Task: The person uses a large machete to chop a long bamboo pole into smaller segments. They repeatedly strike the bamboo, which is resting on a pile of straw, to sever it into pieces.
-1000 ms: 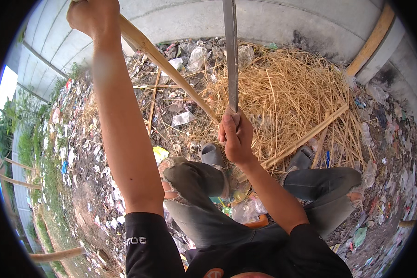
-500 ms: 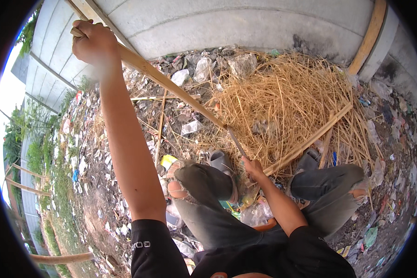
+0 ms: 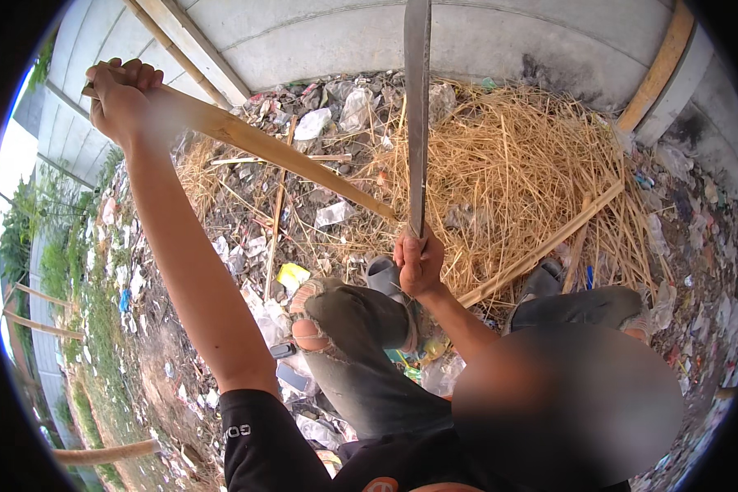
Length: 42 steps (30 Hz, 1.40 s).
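My left hand [image 3: 127,94], arm stretched out to the far left, is closed around the upper end of a split bamboo strip [image 3: 279,154]. The strip slopes down to the right, its lower end near the pile of pale shavings. In front of me, my right hand [image 3: 420,262] is wrapped around the handle of a machete, hiding most of that handle. The long dark blade [image 3: 416,115] points away from me, nearly straight up in the view. The strip's lower end lies just left of the blade's base; I cannot tell whether they touch.
Straw-like bamboo shavings [image 3: 517,164] are heaped ahead, with a bamboo slat [image 3: 549,246] across their near side. Litter covers the ground around my bent legs and grey sandals [image 3: 383,275]. A concrete wall [image 3: 533,37] stands behind, with a wooden post [image 3: 656,66] against it.
The machete has swung from low at the strip's lower end to upright. My right hand has moved up and slightly left. My left hand has shifted left and a little lower, still gripping the strip.
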Each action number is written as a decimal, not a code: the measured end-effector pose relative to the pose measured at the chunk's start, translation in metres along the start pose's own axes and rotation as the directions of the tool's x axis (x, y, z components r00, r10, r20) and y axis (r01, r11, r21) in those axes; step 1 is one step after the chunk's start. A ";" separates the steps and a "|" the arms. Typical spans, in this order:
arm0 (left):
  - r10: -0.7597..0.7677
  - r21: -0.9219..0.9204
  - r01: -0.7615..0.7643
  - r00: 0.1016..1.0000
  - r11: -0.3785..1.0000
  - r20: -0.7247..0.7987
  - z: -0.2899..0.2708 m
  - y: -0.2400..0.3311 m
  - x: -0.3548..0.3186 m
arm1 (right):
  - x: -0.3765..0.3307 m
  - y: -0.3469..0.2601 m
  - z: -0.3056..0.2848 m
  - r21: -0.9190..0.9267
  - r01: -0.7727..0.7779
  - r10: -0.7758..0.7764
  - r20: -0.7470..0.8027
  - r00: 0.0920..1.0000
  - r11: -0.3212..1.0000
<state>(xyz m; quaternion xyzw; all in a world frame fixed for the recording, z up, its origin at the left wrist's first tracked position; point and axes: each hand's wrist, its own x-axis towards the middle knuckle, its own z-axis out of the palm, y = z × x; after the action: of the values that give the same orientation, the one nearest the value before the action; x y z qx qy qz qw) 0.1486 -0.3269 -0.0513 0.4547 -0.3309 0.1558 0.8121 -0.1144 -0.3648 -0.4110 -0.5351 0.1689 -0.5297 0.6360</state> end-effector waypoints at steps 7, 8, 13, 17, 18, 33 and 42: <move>-0.036 -0.052 0.037 0.999 0.998 0.032 -0.044 -0.002 0.012 | -0.008 0.045 -0.015 -0.166 -0.653 0.649 -0.085 0.756 0.739; -0.035 -0.075 0.038 0.999 0.996 0.041 -0.053 -0.001 0.015 | -0.010 0.055 -0.022 -0.203 -0.729 0.715 -0.152 0.683 0.653; -0.046 0.022 0.050 0.989 0.999 -0.139 -0.078 0.010 -0.006 | -0.046 0.103 -0.079 -0.577 -0.558 0.482 -0.298 0.824 0.597; -0.008 0.042 0.014 0.989 0.999 -0.147 -0.150 0.023 -0.010 | -0.029 0.091 -0.081 -0.516 -0.581 0.475 -0.337 0.813 0.629; 0.009 0.066 0.004 0.981 0.998 -0.193 -0.158 0.030 -0.020 | -0.021 0.080 -0.076 -0.530 -0.567 0.462 -0.331 0.823 0.630; -0.007 -0.138 0.029 0.987 0.990 0.159 -0.047 0.054 -0.059 | 0.023 -0.005 -0.047 -0.231 -0.474 0.400 -0.305 0.864 0.849; 0.117 -0.003 -0.128 0.895 0.992 0.430 0.070 0.042 -0.071 | 0.043 -0.092 -0.033 -0.117 -0.231 0.213 -0.145 0.966 0.966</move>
<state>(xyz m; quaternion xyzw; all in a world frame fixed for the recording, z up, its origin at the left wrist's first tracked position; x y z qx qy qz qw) 0.0460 -0.3602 -0.0470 0.4663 -0.5274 0.1071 0.7021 -0.1694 -0.4061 -0.3292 -0.5179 0.3042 -0.4765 0.6420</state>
